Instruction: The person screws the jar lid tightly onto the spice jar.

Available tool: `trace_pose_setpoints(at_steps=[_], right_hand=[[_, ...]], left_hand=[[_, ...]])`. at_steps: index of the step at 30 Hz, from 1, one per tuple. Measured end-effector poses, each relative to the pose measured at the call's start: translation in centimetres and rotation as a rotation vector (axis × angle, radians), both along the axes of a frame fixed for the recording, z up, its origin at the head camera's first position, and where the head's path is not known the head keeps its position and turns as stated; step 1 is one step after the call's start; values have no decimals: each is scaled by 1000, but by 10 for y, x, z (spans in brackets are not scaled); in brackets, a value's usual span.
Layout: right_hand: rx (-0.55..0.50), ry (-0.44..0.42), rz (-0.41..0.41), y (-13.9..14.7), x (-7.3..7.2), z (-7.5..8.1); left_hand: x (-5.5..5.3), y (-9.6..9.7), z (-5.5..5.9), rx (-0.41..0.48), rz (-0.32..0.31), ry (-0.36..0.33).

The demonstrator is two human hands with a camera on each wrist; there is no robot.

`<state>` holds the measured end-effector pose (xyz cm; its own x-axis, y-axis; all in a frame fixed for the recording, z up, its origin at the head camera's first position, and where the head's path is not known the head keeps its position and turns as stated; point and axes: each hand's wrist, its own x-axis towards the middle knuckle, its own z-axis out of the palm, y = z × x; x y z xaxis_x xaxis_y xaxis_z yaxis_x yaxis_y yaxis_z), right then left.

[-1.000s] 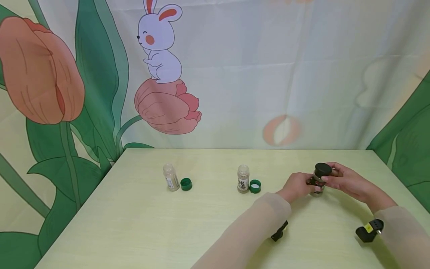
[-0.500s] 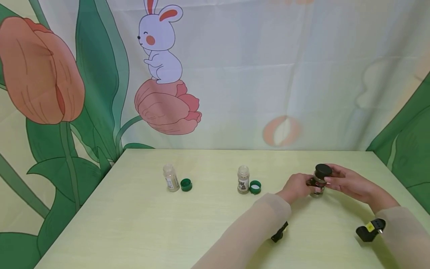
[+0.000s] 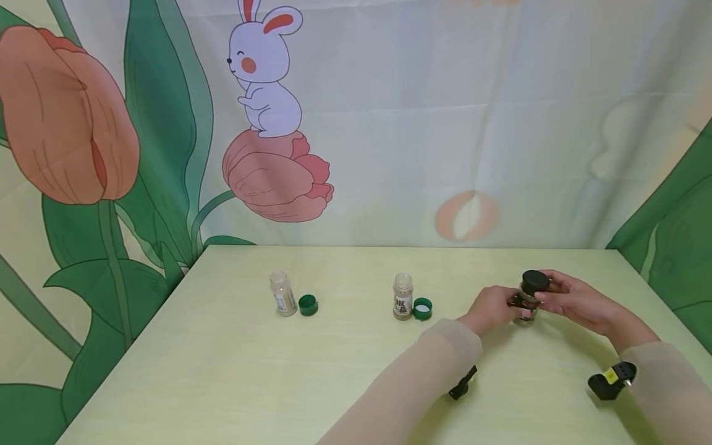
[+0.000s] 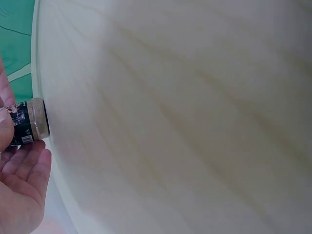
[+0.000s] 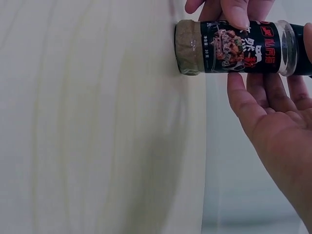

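Observation:
A small seasoning bottle with a black cap stands at the right of the table. My left hand grips its body from the left, thumb across the dark label. From the other side, my right hand curls round the upper part near the cap. In the right wrist view the bottle shows a black label and brownish powder at its base. The right hand has its fingers behind it there. In the left wrist view the bottle is partly cut off beside the left hand.
Two uncapped glass bottles stand to the left: one bottle mid-table and another bottle further left. Beside each lies a green cap, the far-left green cap likewise. A printed curtain hangs behind the table.
The right hand's fingers have shifted slightly around the upper part of the bottle. The left hand and the bottle stay in place.

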<state>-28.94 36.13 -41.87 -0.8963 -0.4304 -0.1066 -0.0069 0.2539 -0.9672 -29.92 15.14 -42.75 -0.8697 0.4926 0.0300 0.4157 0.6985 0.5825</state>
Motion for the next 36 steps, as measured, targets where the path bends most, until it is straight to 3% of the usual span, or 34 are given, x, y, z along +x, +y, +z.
trace_pose_setpoints(at_steps=[7, 20, 36], right_hand=[[64, 23, -38, -6, 1, 2], [79, 46, -55, -8, 2, 2], [-162, -10, 175, 11, -4, -1]], left_hand=[[-2, 1, -2, 0, 4, -4], [-1, 1, -1, 12, 8, -6], [0, 0, -2, 10, -1, 10]])
